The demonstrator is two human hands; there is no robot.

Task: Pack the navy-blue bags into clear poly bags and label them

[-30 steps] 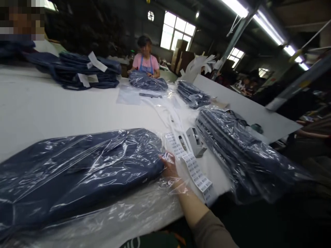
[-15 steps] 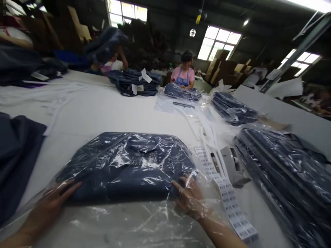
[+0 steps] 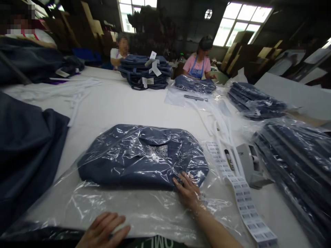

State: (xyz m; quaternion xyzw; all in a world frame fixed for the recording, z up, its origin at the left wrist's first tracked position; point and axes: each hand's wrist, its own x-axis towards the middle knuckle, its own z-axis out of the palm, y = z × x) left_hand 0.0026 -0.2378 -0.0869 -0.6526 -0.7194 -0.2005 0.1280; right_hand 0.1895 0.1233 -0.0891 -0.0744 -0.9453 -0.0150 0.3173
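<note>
A folded dark blue fabric bag point(image 3: 103, 172) lies on the table inside a large clear plastic bag point(image 3: 85, 203). My right hand point(image 3: 188, 191) rests on the near right corner of the blue bag, its fingers spread. Plastic seems to cover that hand and wrist, though I cannot tell where its edge runs. Closer to me, my left hand point(image 3: 106, 229) lies low over the loose near part of the plastic, fingers extended, apart from the blue bag.
To the right are a strip of printed labels point(image 3: 245, 203), a marker point(image 3: 229, 160), a grey tape dispenser point(image 3: 250, 165) and plastic-wrapped blue bags point(image 3: 297, 165). Dark blue fabric point(image 3: 28, 148) lies at left. Across the table point(image 3: 103, 103), people work near stacked bags point(image 3: 146, 70).
My left hand has left the blue bag's left side and come toward me and rightward. My right hand stays at its right corner. A co-worker has lowered a bag onto the far stack.
</note>
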